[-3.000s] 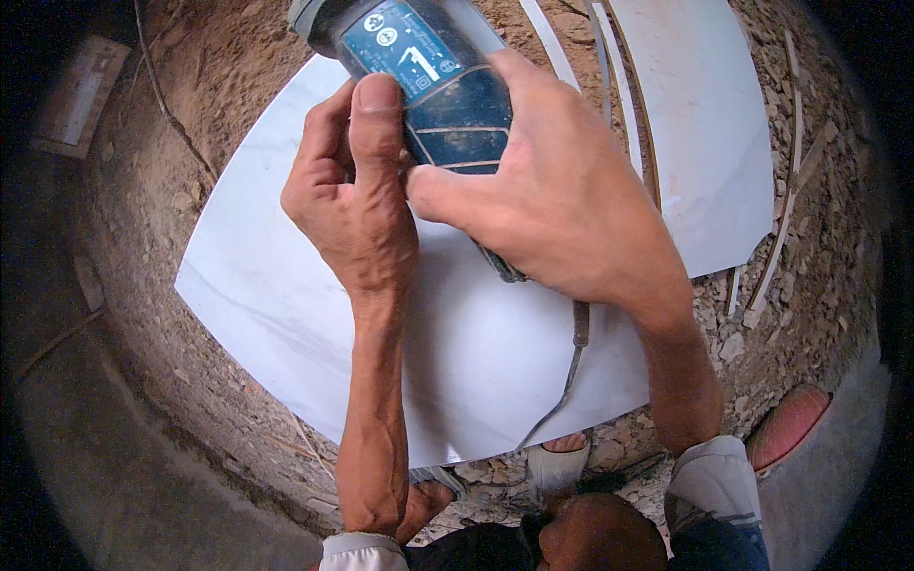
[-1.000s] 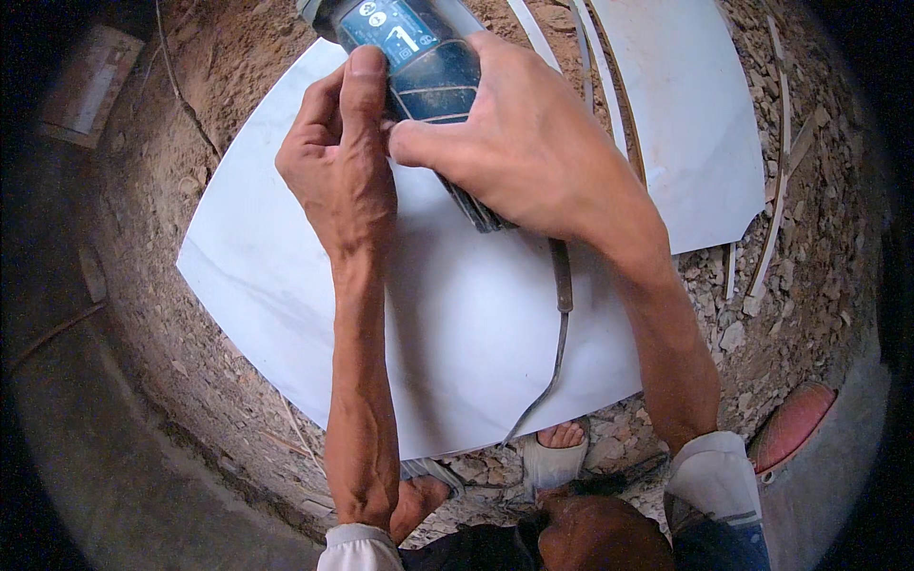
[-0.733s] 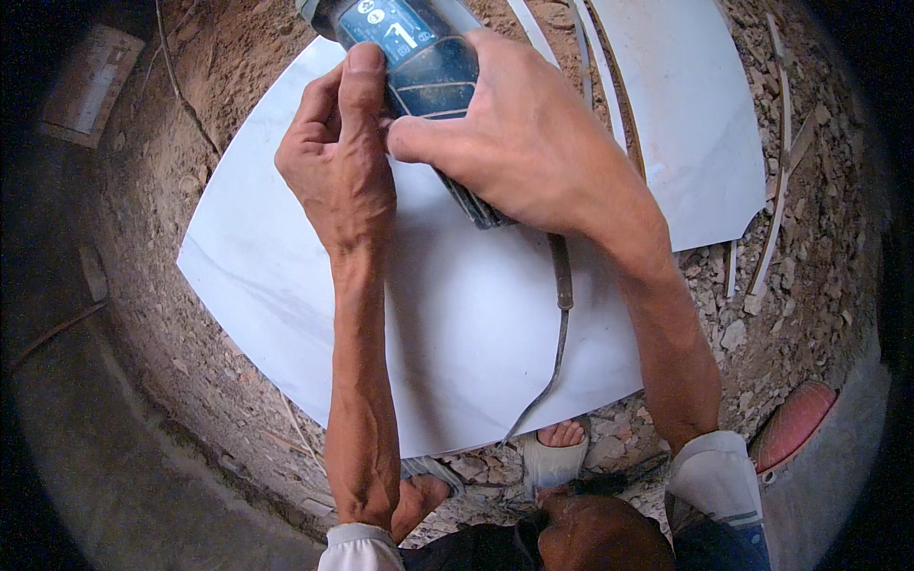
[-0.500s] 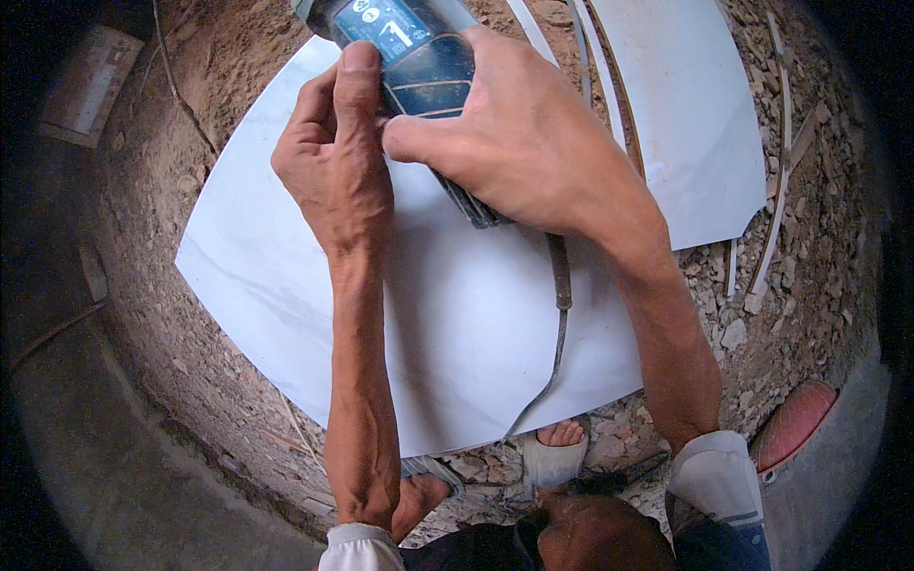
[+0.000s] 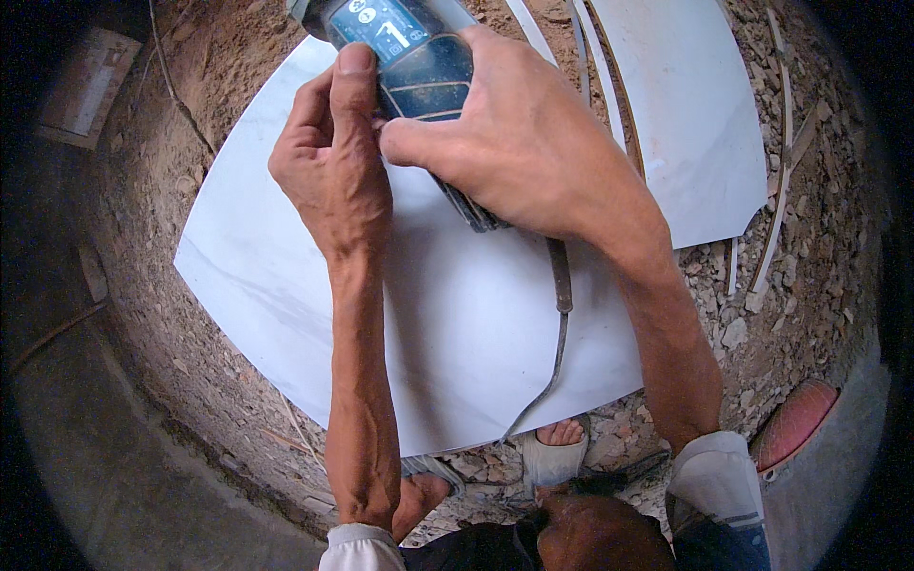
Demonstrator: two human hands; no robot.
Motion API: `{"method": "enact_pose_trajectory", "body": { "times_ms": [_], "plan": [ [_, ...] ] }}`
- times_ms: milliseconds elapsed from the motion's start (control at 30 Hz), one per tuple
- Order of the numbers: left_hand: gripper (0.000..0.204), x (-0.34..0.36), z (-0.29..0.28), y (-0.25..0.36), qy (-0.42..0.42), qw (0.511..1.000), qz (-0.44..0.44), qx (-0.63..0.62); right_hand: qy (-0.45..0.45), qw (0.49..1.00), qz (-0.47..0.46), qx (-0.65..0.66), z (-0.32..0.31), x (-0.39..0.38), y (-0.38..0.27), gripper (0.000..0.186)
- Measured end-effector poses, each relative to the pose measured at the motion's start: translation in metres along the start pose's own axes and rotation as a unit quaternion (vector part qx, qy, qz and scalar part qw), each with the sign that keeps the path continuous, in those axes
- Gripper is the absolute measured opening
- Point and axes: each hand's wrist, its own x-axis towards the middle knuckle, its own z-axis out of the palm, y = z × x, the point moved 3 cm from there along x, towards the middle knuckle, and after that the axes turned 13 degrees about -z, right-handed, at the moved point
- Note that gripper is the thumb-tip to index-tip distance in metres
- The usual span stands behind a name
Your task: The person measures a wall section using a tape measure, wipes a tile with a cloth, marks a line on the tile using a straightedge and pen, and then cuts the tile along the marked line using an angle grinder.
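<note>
My right hand (image 5: 543,133) wraps round the dark blue body of a corded angle grinder (image 5: 428,71), its thumb crossing the near side of the casing. Against the grinder's left side, my left hand (image 5: 333,152) is closed, thumb upright along the casing and fingers curled; its fingertips are hidden. The tool's head runs out past the top edge, so its disc is not visible. From its rear end a black cord (image 5: 562,276) drops towards my feet. Below both hands lies a large white tile (image 5: 276,219) with faint grey veining.
Another white tile (image 5: 685,105) lies at the right, with thin cut strips (image 5: 771,228) beside it. Rubble (image 5: 733,333) and brown soil (image 5: 252,57) surround the tiles. My sandalled foot (image 5: 557,452) is by the near tile edge. A red object (image 5: 795,423) sits lower right.
The grinder and both hands have shifted very slightly, a touch to the left. The grip and the tiles look the same.
</note>
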Motion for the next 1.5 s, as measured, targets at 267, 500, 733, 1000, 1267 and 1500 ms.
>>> {"method": "enact_pose_trajectory", "body": {
  "times_ms": [267, 500, 733, 1000, 1267, 1500],
  "plan": [
    [0.043, -0.002, 0.002, -0.001, 0.001, 1.000, 0.003, -0.006, 0.006, 0.999, -0.006, 0.052, -0.004, -0.006, -0.005, 0.061],
    [0.044, -0.004, 0.001, 0.000, 0.001, 1.000, 0.001, 0.010, 0.021, 0.999, -0.025, -0.016, 0.008, -0.005, -0.003, 0.059],
    [0.042, -0.004, -0.002, -0.001, 0.007, 1.000, -0.012, 0.006, 0.094, 0.991, -0.052, -0.079, 0.023, 0.007, 0.027, 0.058],
    [0.041, -0.007, 0.002, -0.002, 0.011, 1.000, -0.022, -0.007, 0.144, 0.982, -0.070, -0.103, 0.028, 0.007, 0.045, 0.059],
    [0.040, -0.009, -0.001, -0.002, 0.012, 1.000, -0.026, 0.000, 0.035, 0.997, 0.039, -0.049, 0.010, -0.002, -0.009, 0.061],
    [0.040, -0.011, 0.003, -0.003, 0.014, 1.000, -0.018, -0.017, 0.032, 0.995, 0.039, -0.085, 0.011, -0.009, -0.015, 0.062]
  ]
}}
